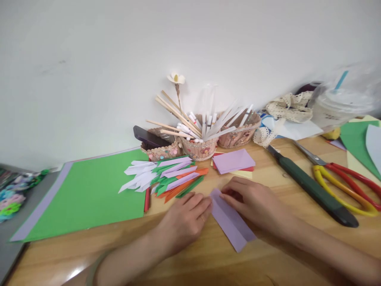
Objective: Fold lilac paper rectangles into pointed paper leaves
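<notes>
The left hand (190, 216), forearm slanting upward, curls at the upper left edge of a creased lilac paper rectangle (228, 222) lying on the wooden tabletop (190, 268); the right hand (253, 200) bends thumb and fingers at its upper end. Whether either grips, I cannot tell.

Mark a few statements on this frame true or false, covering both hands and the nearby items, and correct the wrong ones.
1. The left hand and right hand are both at the upper end of the creased purple paper. True.
2. The scissors have two blue handles. False: one is red, one yellow.
3. The white flower shows higher than the wooden sticks. True.
4. The green-handled tool lies left of the left hand. False: it lies right of the right hand.
5. The folded paper pieces are all white. False: some are purple, green or orange.
6. A purple strip shows along the left edge of the large green sheet. True.
</notes>
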### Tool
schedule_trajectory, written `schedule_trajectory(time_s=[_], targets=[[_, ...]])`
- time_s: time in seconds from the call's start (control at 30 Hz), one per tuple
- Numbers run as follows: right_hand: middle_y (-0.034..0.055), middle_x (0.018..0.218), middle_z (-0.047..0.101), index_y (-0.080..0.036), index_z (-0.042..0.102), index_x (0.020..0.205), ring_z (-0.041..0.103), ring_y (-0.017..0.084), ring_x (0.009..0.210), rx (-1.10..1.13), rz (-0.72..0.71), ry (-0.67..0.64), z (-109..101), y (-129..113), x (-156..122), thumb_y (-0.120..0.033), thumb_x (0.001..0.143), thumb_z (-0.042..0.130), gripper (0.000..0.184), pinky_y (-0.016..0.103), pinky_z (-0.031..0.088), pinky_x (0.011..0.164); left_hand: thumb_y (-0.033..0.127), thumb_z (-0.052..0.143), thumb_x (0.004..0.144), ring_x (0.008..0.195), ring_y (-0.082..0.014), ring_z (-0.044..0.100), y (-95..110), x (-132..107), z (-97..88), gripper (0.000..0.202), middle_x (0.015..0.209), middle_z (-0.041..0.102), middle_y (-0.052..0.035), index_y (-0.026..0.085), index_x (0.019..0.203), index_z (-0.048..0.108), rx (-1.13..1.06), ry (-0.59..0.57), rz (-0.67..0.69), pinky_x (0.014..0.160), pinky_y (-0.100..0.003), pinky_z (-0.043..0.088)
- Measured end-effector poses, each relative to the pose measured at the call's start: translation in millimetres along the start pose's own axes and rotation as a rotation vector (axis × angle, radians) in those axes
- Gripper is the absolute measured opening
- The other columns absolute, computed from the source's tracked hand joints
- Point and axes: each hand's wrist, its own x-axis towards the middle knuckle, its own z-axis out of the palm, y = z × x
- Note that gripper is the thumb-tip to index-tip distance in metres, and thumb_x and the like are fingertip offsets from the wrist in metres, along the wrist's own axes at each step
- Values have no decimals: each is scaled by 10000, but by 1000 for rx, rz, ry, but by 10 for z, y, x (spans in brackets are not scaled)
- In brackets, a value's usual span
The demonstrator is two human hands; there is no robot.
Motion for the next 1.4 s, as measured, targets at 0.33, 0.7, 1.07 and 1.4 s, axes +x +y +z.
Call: schedule_trajectory(time_s=[0.33,0.7,1.07,1.4], targets=[[20,804,672,-202,649,824,611,170,694,-5,-13,55,94,-6,77,-231,857,537,120,270,442,581,165,393,983,984,-208,575,-118,10,13,261,1092,661,-64,142,1012,652,-61,3,-80,851,-369,505],[73,833,627,-143,642,941,582,180,763,-141,-495,178,195,127,-10,-183,943,425,221,290,491,649,122,468,952,973,-202,573,-130,0,32,183,1026,659,-67,97,1028,634,-99,-36,-43,858,-349,490],[121,839,636,-77,626,988,575,205,767,-338,-703,184,75,77,-53,-115,961,272,358,320,515,624,128,505,935,1036,-196,560,-117,-49,71,183,1073,659,-52,113,1078,619,-51,-47,-59,931,-362,449],[109,828,632,-84,625,943,555,209,763,-392,-760,211,112,56,-59,-106,962,262,364,325,477,617,245,462,929,867,-212,586,-4,92,9,236,858,668,-68,103,932,650,-66,34,-243,729,-335,505]])
